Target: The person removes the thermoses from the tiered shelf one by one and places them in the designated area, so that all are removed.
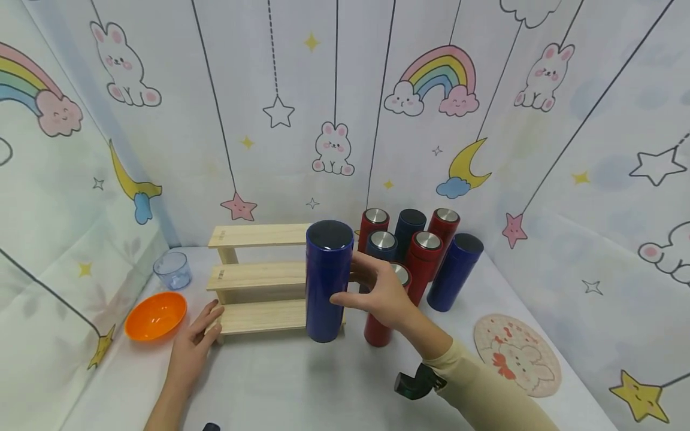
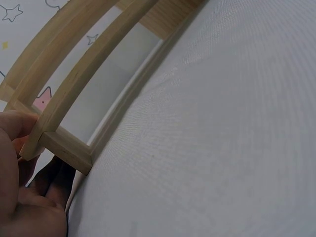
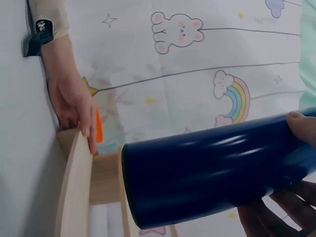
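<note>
My right hand (image 1: pixel 385 293) grips a blue thermos (image 1: pixel 326 281) round its side, holding it upright in front of the right part of a three-tier wooden shelf (image 1: pixel 264 274). In the right wrist view the thermos (image 3: pixel 207 170) points its bottom end toward the shelf boards. My left hand (image 1: pixel 190 346) holds the shelf's lower left corner, fingers over the end of the bottom board. From the left wrist, the fingers wrap the end of the wooden frame (image 2: pixel 66 148). Right behind my right hand stand several red and blue thermoses, among them a red one (image 1: pixel 423 263).
An orange bowl (image 1: pixel 156 317) and a clear bluish cup (image 1: pixel 173 270) sit left of the shelf. Another blue thermos (image 1: pixel 454 272) stands at the right of the group. A round bunny mat (image 1: pixel 517 355) lies on the right. Patterned curtain (image 1: pixel 291 149) encloses the white table.
</note>
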Motion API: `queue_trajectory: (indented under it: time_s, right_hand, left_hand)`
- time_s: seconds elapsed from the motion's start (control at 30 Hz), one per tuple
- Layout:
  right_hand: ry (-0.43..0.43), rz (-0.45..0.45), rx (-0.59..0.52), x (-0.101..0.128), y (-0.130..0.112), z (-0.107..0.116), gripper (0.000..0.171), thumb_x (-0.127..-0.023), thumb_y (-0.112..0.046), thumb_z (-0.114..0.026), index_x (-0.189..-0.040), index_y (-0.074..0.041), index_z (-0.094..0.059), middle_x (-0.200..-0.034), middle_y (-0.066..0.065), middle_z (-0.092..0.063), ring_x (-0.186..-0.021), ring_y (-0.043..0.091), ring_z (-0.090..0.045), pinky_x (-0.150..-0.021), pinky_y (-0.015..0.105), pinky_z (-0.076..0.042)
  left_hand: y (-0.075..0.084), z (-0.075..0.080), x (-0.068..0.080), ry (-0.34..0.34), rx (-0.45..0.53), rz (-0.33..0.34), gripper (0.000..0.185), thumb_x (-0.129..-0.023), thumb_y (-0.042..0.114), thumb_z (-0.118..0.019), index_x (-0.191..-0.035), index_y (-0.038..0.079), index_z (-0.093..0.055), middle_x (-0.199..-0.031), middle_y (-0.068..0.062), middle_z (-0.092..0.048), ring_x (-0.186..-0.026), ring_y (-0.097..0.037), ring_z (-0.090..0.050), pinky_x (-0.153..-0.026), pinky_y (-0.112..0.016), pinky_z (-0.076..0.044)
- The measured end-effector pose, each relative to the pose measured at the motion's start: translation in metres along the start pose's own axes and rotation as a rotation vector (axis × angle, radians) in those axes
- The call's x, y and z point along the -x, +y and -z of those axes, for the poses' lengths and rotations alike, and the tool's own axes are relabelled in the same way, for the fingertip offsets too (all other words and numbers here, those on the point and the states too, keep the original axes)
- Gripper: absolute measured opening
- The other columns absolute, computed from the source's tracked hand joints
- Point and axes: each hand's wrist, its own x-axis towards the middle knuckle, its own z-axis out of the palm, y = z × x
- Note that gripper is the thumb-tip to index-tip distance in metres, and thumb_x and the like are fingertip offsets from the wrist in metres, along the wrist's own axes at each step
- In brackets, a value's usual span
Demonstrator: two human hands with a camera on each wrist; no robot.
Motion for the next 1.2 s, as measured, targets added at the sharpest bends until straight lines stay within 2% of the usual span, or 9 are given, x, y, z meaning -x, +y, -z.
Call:
queue_trajectory:
  time_s: [0.17,0.4,0.63,0.93,1.1,1.2]
  right_hand:
    - [-0.019,0.02,0.0,0.008,-0.005,-0.001,0.066,-0.089,-0.026,-0.09,-0.148,-0.008,-0.065,-0.135,0.005,-0.074,-0.122,0.026,-0.072,-0.104,0.045,-0.058]
    - [-0.031,0.036,-0.045,0.02,-0.005,0.0,0.064,-0.089,-0.018,-0.089,-0.147,-0.006,-0.065,-0.135,0.007,-0.074,-0.124,0.028,-0.071,-0.105,0.044,-0.058]
    - [-0.009,0.04,-0.053,0.038,-0.002,0.005,0.062,-0.089,-0.012,-0.088,-0.146,-0.005,-0.065,-0.133,0.008,-0.074,-0.121,0.031,-0.072,-0.102,0.045,-0.059]
    - [0.039,0.073,-0.015,0.062,0.004,0.018,0.059,-0.088,-0.003,-0.086,-0.144,-0.008,-0.068,-0.13,0.009,-0.075,-0.113,0.031,-0.074,-0.098,0.043,-0.061]
    - [0.072,0.082,0.002,0.073,0.005,0.025,0.057,-0.087,0.003,-0.084,-0.141,-0.006,-0.068,-0.121,0.011,-0.077,-0.095,0.027,-0.073,-0.087,0.04,-0.064]
    - [0.088,0.068,0.008,0.078,0.006,0.03,0.058,-0.087,0.004,-0.084,-0.142,-0.005,-0.067,-0.122,0.012,-0.076,-0.099,0.027,-0.074,-0.09,0.038,-0.063]
  left_hand:
    - [0.001,0.002,0.0,0.019,-0.03,0.003,0.047,-0.113,0.031,-0.062,-0.154,0.007,-0.062,-0.169,-0.007,-0.044,-0.155,-0.001,-0.033,-0.104,-0.001,-0.032]
    - [0.001,0.001,0.0,0.002,-0.012,-0.018,0.046,-0.113,0.026,-0.064,-0.153,0.004,-0.062,-0.169,-0.012,-0.045,-0.159,-0.025,-0.034,-0.105,-0.003,-0.033]
    - [-0.001,-0.001,0.0,0.002,-0.015,0.006,0.047,-0.113,0.03,-0.062,-0.154,0.006,-0.061,-0.17,-0.008,-0.044,-0.16,-0.016,-0.032,-0.105,-0.002,-0.032]
    - [0.0,-0.001,0.0,-0.006,-0.016,0.016,0.049,-0.113,0.033,-0.061,-0.155,0.008,-0.061,-0.171,-0.006,-0.043,-0.161,-0.026,-0.03,-0.105,-0.001,-0.03]
    - [0.001,0.0,0.001,-0.008,-0.007,0.024,0.049,-0.113,0.033,-0.061,-0.156,0.008,-0.06,-0.171,-0.006,-0.042,-0.161,-0.028,-0.03,-0.105,-0.002,-0.031]
    - [0.001,-0.001,0.001,-0.003,-0.001,0.013,0.048,-0.114,0.031,-0.061,-0.155,0.007,-0.06,-0.171,-0.007,-0.042,-0.161,-0.025,-0.03,-0.106,-0.002,-0.031]
